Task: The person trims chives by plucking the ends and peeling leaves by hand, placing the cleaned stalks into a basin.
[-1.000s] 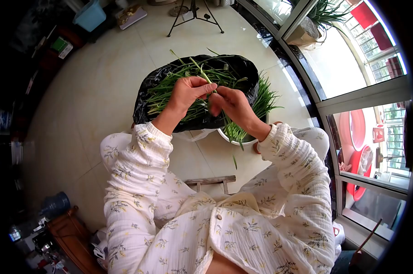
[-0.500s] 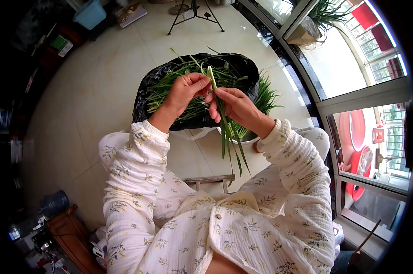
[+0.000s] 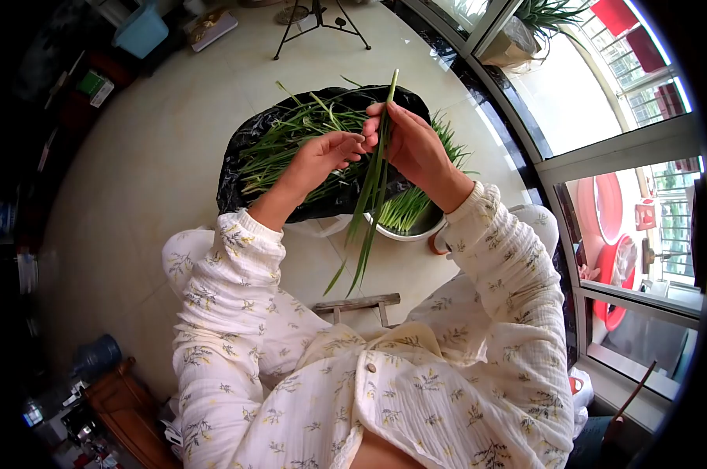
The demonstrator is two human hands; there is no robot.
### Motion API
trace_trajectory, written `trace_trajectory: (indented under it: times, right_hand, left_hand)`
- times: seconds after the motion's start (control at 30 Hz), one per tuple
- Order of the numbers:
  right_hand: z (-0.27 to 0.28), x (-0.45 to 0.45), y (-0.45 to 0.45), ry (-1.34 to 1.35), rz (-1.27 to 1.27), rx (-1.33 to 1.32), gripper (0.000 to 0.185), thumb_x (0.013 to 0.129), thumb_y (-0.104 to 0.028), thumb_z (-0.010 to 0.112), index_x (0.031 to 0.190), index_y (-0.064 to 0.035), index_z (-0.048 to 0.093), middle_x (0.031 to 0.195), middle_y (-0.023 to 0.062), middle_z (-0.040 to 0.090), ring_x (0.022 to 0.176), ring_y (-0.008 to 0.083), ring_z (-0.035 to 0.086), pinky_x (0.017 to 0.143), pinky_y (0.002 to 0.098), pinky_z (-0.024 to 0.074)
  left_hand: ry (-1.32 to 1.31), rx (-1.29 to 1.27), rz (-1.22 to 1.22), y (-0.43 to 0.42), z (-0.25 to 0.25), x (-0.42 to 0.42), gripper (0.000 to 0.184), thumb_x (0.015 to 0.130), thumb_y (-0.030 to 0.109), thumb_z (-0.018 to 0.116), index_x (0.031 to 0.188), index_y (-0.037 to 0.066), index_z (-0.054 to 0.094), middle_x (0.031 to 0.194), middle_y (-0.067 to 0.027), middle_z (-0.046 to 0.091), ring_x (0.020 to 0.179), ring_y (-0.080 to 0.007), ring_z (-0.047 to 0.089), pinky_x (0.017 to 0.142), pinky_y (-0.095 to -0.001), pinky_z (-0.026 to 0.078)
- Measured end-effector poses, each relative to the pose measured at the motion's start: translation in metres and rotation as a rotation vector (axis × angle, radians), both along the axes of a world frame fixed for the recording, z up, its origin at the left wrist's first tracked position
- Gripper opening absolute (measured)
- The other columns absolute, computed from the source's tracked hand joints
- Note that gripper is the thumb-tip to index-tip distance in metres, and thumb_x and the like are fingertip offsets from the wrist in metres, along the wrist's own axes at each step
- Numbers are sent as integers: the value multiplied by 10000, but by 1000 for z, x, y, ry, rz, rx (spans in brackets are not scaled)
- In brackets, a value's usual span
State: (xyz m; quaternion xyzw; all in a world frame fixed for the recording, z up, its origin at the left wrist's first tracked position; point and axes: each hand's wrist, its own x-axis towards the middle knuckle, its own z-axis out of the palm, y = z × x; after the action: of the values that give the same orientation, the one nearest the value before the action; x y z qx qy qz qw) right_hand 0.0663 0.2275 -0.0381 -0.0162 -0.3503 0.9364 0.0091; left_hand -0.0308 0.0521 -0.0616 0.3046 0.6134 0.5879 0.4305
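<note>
My right hand (image 3: 417,148) holds a garlic chive (image 3: 375,187) between thumb and fingers, its pale base pointing up and its long green leaves hanging down. Close beside it, my left hand (image 3: 319,164) has thumb and forefinger pressed together; whether anything small is between them I cannot make out. Beneath both hands, a heap of loose chives (image 3: 279,148) lies in a black plastic bag (image 3: 232,168). To the right of the bag, partly hidden by my right hand, a white bowl (image 3: 422,237) contains more chives (image 3: 404,209), lying lined up together.
A small wooden stool (image 3: 357,303) stands between my knees on the tiled floor (image 3: 134,219). Ahead are the legs of a black stand (image 3: 320,27) and a blue bin (image 3: 141,31). Glass doors (image 3: 627,156) run along the right. A wooden cabinet (image 3: 127,410) is at lower left.
My right hand has moved up and taken the chive higher and to the right, its base now upright. My left hand has come off the chive's base and sits slightly lower.
</note>
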Motion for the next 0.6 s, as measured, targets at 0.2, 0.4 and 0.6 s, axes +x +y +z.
trace_trajectory:
  times: [0.2, 0.4, 0.6]
  right_hand:
    - [-8, -28, 45, 97, -201, -29, 323, 1010, -250, 361, 1092, 29, 503, 944, 145, 621, 833, 219, 616, 811, 371, 512]
    - [-16, -37, 92, 169, -242, -44, 342, 1009, -250, 351, 1117, 48, 479, 975, 167, 613, 871, 248, 612, 875, 409, 493]
    - [-12, -31, 109, 179, -264, -27, 341, 1009, -254, 358, 1125, 39, 489, 968, 126, 592, 857, 215, 592, 881, 372, 473]
  left_hand:
    - [-836, 93, -333, 8, 18, 38, 697, 969, 548, 202, 1302, -21, 426, 1223, -215, 550, 1134, -327, 551, 999, -395, 417]
    - [-866, 33, -365, -4, 21, 31, 714, 959, 566, 215, 1315, -21, 412, 1235, -219, 541, 1152, -332, 539, 999, -400, 417]
    - [-851, 15, -332, -11, 27, 32, 634, 987, 491, 247, 1277, -41, 434, 1210, -227, 554, 1119, -328, 561, 994, -402, 420]
